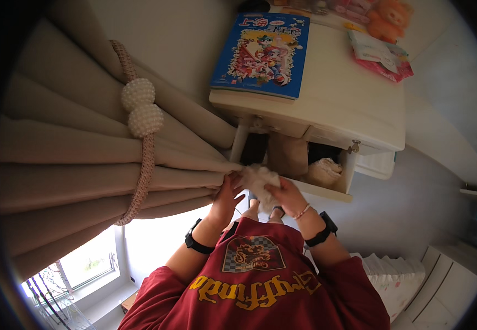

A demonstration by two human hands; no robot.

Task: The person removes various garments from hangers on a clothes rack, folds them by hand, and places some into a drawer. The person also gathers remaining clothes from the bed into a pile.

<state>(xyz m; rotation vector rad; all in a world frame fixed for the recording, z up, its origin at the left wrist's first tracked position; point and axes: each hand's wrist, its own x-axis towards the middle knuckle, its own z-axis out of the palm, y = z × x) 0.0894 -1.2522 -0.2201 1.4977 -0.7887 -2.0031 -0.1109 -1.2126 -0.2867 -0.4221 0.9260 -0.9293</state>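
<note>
A pale, crumpled piece of soft cloth (261, 185) hangs between my hands, slightly blurred, in front of an open cabinet drawer (329, 193). My right hand (286, 196) grips its right side. At its left edge is my left hand (227, 198), fingers spread near the curtain's edge; whether it touches the cloth or the curtain is unclear. Inside the drawer lie a beige folded fabric (287, 154), a cream bundle with a lacy edge (324, 171) and dark items (254, 148).
A beige curtain (73, 181) with a braided, beaded tieback (145, 119) fills the left. On the white cabinet (345, 103) rest a blue illustrated book (263, 57), a plastic packet (380, 55) and an orange plush toy (390, 18). Keys (354, 146) protrude above the drawer's right side.
</note>
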